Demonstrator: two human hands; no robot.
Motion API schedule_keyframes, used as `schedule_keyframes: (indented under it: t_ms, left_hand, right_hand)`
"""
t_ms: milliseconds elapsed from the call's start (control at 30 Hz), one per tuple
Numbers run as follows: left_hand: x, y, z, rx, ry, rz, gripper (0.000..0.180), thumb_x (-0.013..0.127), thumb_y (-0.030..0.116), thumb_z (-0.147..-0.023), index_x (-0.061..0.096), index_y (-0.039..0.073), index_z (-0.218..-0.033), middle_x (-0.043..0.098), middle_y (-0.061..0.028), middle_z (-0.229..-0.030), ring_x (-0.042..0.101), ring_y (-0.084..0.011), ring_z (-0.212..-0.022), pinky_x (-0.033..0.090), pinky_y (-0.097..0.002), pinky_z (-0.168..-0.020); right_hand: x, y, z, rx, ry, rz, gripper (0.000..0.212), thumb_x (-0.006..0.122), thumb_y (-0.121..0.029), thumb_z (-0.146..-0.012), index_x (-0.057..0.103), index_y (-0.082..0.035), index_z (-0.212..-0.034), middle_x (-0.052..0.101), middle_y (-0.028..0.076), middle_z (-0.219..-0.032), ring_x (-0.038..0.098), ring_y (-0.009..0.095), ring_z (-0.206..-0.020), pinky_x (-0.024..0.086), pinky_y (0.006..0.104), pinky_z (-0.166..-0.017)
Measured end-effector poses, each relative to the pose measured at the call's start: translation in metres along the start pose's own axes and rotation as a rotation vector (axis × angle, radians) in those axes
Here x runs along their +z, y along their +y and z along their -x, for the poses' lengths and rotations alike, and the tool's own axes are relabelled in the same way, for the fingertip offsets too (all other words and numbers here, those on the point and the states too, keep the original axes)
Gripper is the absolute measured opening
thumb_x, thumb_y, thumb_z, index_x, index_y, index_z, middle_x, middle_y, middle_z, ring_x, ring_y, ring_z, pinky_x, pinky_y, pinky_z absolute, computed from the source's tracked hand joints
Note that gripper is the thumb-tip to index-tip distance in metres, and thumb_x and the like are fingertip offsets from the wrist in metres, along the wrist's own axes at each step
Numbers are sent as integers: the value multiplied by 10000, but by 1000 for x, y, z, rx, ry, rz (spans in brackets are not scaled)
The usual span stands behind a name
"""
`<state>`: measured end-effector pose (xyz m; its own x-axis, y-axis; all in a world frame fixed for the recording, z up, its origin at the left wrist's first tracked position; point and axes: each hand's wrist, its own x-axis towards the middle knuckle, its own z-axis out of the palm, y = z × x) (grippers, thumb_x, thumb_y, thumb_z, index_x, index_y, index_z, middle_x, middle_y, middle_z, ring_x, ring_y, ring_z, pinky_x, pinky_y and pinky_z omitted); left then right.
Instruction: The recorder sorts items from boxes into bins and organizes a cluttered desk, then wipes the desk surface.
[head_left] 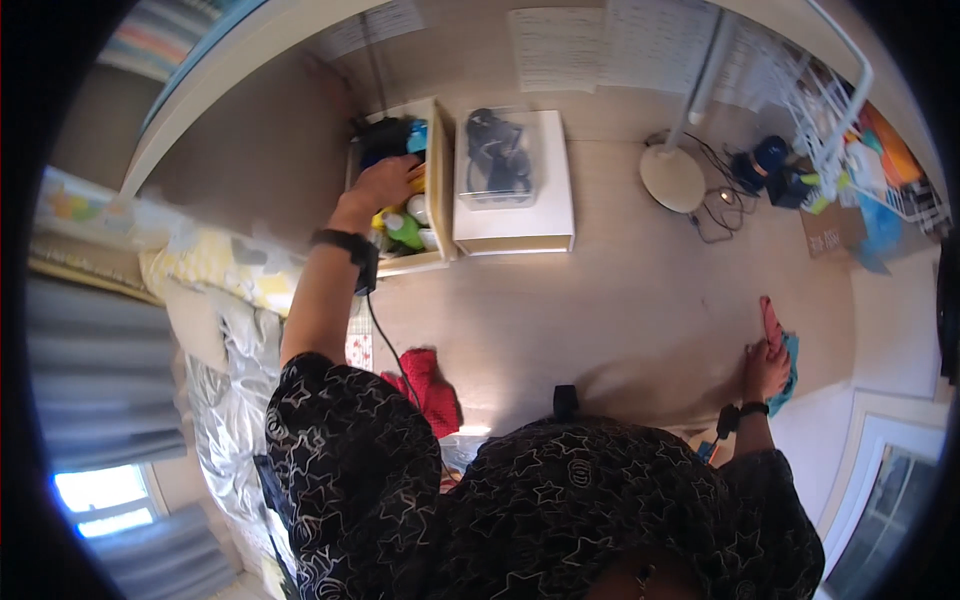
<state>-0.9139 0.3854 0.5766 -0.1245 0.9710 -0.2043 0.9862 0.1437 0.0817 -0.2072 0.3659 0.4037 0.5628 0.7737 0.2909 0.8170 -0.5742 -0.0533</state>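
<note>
My left hand [385, 182] reaches into a light wooden box [441, 200] at the far left. Its fingers are bent and close together beside a yellow item [418, 180]; what they grip, if anything, is hidden. A green bottle [405, 232] and a white-topped container [417, 209] stand just nearer to me in the box. Far off at the right edge of the desk, my right hand [768, 374] is closed on a pink cloth [770, 325]. A teal cloth [790, 365] shows beneath and beside that hand.
Right of the box, a clear plastic bin [500, 196] with dark items sits on a white box [552, 190]. A lamp base [672, 180], cables and a white wire rack [830, 110] stand at the back right. Red cloth [432, 392] lies at the desk's near edge.
</note>
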Motion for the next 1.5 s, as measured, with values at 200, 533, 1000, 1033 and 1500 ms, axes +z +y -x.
schedule_keyframes:
  t_ms: [200, 533, 1000, 1033, 1500]
  left_hand:
    - [-18, 5, 21, -19, 107, 168, 487, 649, 194, -706, 528, 48, -1154, 573, -174, -1089, 551, -301, -1006, 439, -349, -863]
    - [0, 89, 172, -8, 675, 319, 360, 632, 17, -746, 543, 0, -1095, 593, -162, -936, 575, -295, -867, 451, -351, -763]
    - [166, 211, 334, -486, 382, 317, 361, 699, 54, -669, 555, -1, -995, 610, -150, -879, 593, -279, -817, 462, -360, -745]
    - [179, 202, 340, -468, 399, 287, 440, 714, 74, -652, 549, 6, -1054, 606, -149, -899, 577, -301, -871, 441, -382, -797]
    - [245, 135, 270, -1113, 512, 662, 626, 715, 348, -651, 521, 22, -1149, 568, -192, -1070, 548, -293, -957, 440, -370, -814]
  right_hand:
    - [-4, -12, 6, -1, -51, -53, 577, 481, -537, -777, 457, -183, -1232, 401, 112, -1310, 384, 314, -1184, 318, 463, -940]
    - [-34, -201, 84, -903, -192, -520, 529, 636, -329, -669, 497, -154, -1148, 392, 182, -1245, 359, 371, -1161, 302, 516, -911]
    - [-13, -421, 30, -1065, -504, -700, 317, 486, -215, -767, 567, -117, -1057, 411, 181, -1209, 360, 361, -1154, 299, 453, -944]
    - [-14, -413, 34, -1166, -480, -615, 283, 496, -209, -754, 601, -128, -1003, 461, 170, -1145, 389, 356, -1112, 311, 465, -912]
    - [8, 1, -105, -1355, -173, -828, 333, 608, -187, -631, 595, -138, -960, 523, 108, -1096, 481, 325, -1042, 387, 431, -859]
